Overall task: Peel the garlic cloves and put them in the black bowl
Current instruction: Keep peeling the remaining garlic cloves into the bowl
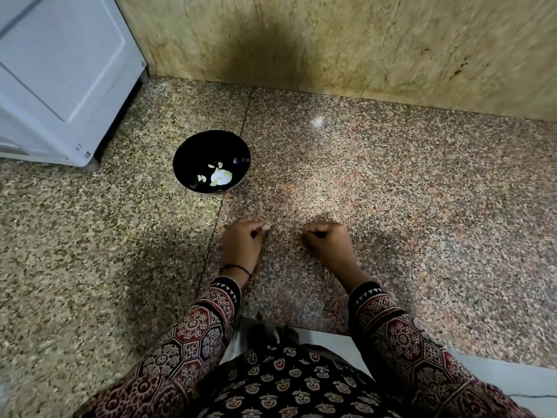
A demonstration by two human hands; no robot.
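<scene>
Two hands show in my head view, and I take the scene from its left edge across, placing everything against the black bowl [186,158].

To the left of the bowl and behind it stands a white cabinet-like appliance [60,70], its near corner close to the bowl but not touching it. The bowl itself sits upright on the speckled stone tabletop [391,191], just left of a seam [238,140] that runs through the stone. Several peeled garlic cloves [221,177] lie in the bottom of it, bunched toward its right side.

In front of the bowl and a little to its right is my left hand [241,241], knuckles up and low over the tabletop. Its fingers are curled in and pinch a small pale garlic clove [266,227] at the tips, so this clove is outside the bowl, well in front of it. A thin dark thread [238,268] circles that wrist above a patterned sleeve [211,315].

Farther right of the bowl, level with the left one and apart from it, is my right hand [327,241]. Its fingers are curled tight under the palm; I cannot tell whether anything is held inside.

Behind that hand, right of the bowl, a small pale spot [318,122] shows on the stone; it is too blurred to identify.
</scene>
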